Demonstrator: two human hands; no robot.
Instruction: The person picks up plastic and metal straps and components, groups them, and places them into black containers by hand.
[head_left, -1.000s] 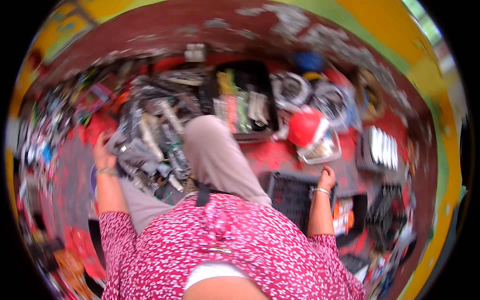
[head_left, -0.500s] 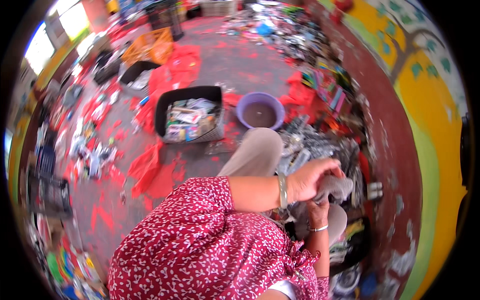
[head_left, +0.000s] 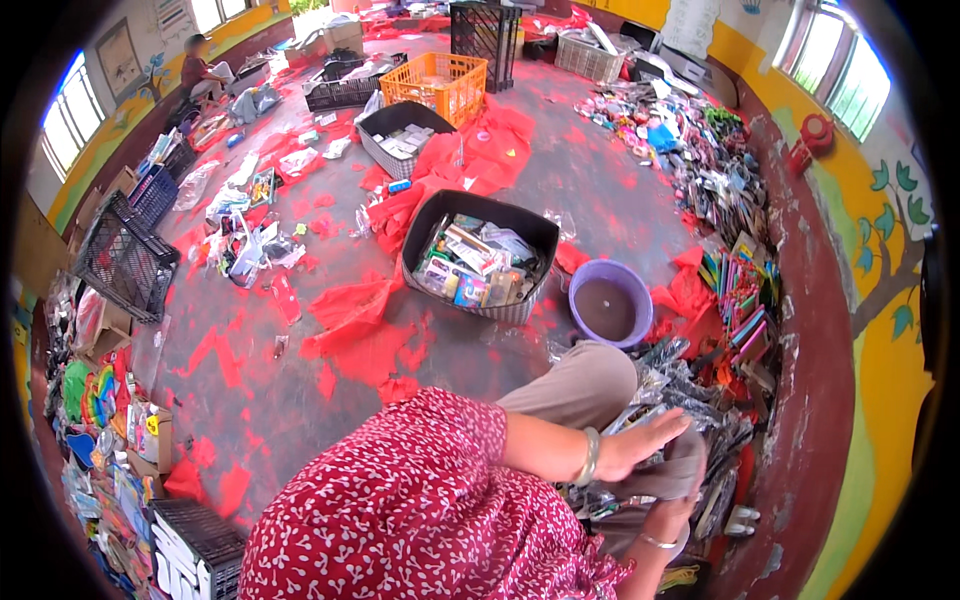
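My left hand [head_left: 640, 447], with a jade-coloured bangle [head_left: 590, 456] at its wrist, lies stretched flat above my bent right knee [head_left: 662, 478] in grey-beige trousers. Its fingers are straight and hold nothing visible. My right hand [head_left: 678, 510], with a thin silver bracelet, is at the knee's outer side. Its fingers reach up along the cloth and are partly blurred. Beyond the hands lies a heap of dark, shiny plastic-wrapped items [head_left: 680, 385]. A purple basin [head_left: 612, 300] stands past my left knee, beside a dark woven basket [head_left: 480, 304] of small packages.
An orange crate [head_left: 438, 84] and another dark basket [head_left: 412, 128] stand farther off. Torn red sheeting [head_left: 350, 318] covers parts of the floor. Mixed goods [head_left: 690, 150] pile along the right wall. Black crates [head_left: 125, 255] stand at left. Another person [head_left: 200, 72] sits at the far left.
The hands were closed around a grey cloth-like bundle at the knee; now the left is flattened and the bundle no longer shows in them. My view has tilted up, showing more of the room.
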